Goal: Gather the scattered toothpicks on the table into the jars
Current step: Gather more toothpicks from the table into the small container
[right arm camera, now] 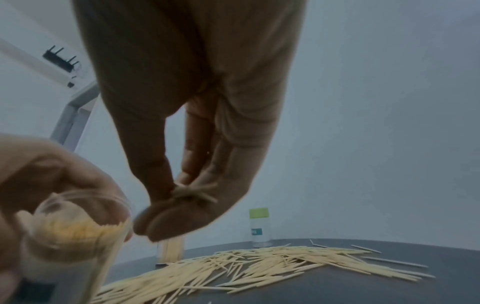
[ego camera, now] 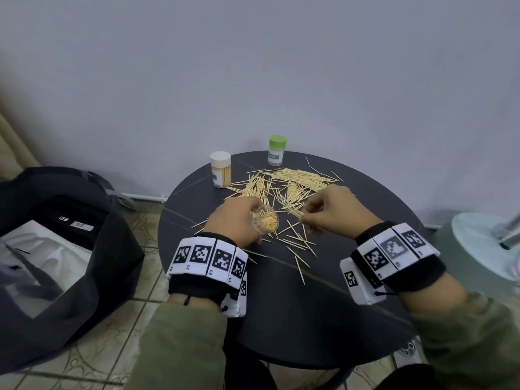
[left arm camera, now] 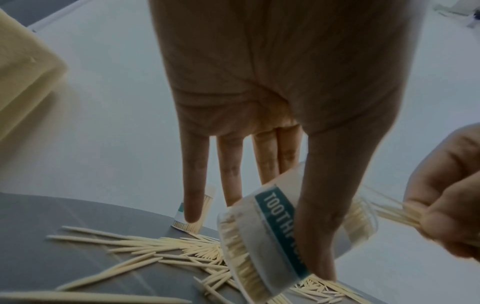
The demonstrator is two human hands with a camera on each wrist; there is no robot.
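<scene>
Pale wooden toothpicks (ego camera: 284,187) lie scattered over the round dark table (ego camera: 323,305). My left hand (ego camera: 239,220) grips an open clear jar (ego camera: 266,219), partly filled with toothpicks and tilted toward the right; its teal label (left arm camera: 280,232) shows in the left wrist view. My right hand (ego camera: 329,211) pinches a small bundle of toothpicks (ego camera: 295,212) just right of the jar's mouth. The same bundle (right arm camera: 194,193) shows between thumb and fingertips in the right wrist view, beside the jar (right arm camera: 75,236).
A full jar with a white lid (ego camera: 221,170) stands at the table's back left, a nearly empty jar with a green lid (ego camera: 277,150) at the back centre. A dark open bag (ego camera: 64,249) sits on the floor at left, a pale round stool (ego camera: 484,249) at right.
</scene>
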